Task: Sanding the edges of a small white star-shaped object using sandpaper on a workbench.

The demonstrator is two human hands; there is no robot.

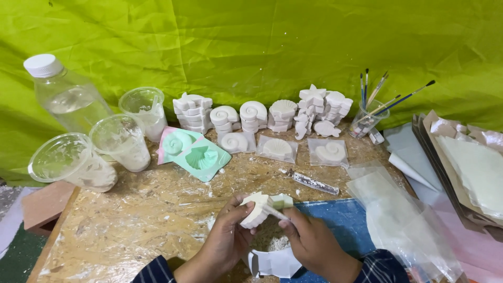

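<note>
White plaster fills my view: the left hand [225,238] has its fingers [242,205] closed around a shell cast [258,209], held up off the surface [157,209] near its front edge. The cast's long axis tilts from lower left to upper right, its ribbed face turned toward me. Just to its right, the right hand [314,243] pinches a thin stick [273,212], fingers closed on it, with the tip lying against the cast's right flank. Both hands are equally close to the cast; the left carries it. The far end of the stick is hidden behind the right thumb, and I cannot tell what the pale block [283,200] behind the cast is. Wrists are cut off below.
</note>
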